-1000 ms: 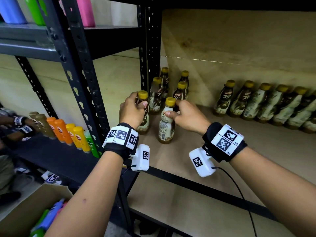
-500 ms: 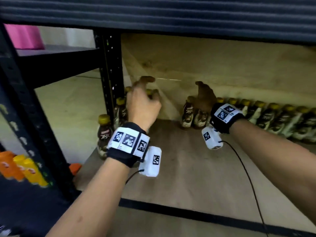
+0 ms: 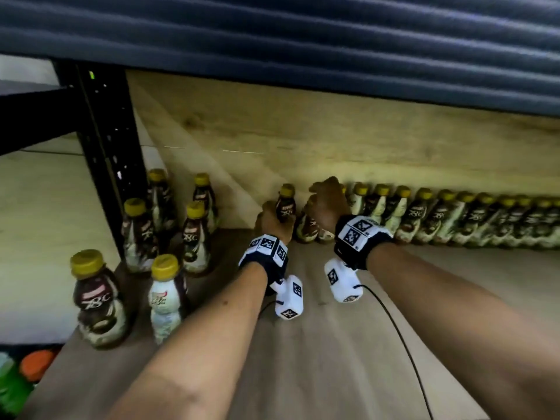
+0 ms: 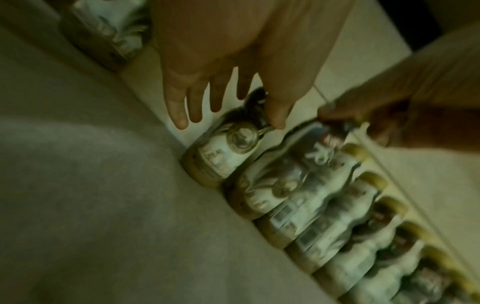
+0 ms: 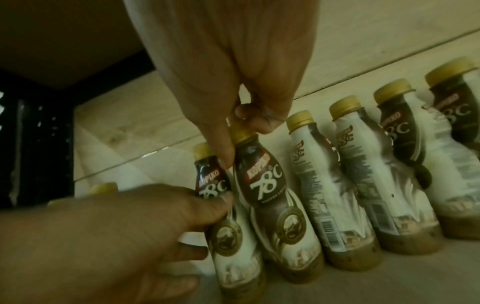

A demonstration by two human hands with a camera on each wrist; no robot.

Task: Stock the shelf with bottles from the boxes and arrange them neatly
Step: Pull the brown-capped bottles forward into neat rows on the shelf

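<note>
Brown-and-cream coffee bottles with gold caps stand in a row [image 3: 439, 219] along the back wall of the wooden shelf [image 3: 333, 344]. My left hand [image 3: 272, 221] [image 4: 228, 121] holds the end bottle [image 3: 286, 207] [image 4: 226, 152] [image 5: 233, 242] at the row's left end, thumb on its front and fingers behind. Right beside it, my right hand [image 3: 325, 204] [image 5: 246, 123] pinches the gold cap of the second bottle [image 5: 270, 189] [image 4: 280, 181]. Both bottles stand on the shelf and touch each other.
Several loose bottles [image 3: 194, 234] stand in a cluster by the black post [image 3: 106, 147], two of them [image 3: 97, 298] near the front edge. The dark upper shelf [image 3: 303, 40] hangs low overhead. Orange and green caps [image 3: 35, 363] show on the neighbouring lower shelf.
Both hands left the cluster by the post and went to the back wall. The right got there first; the left has come down beside it at the row's left end.
</note>
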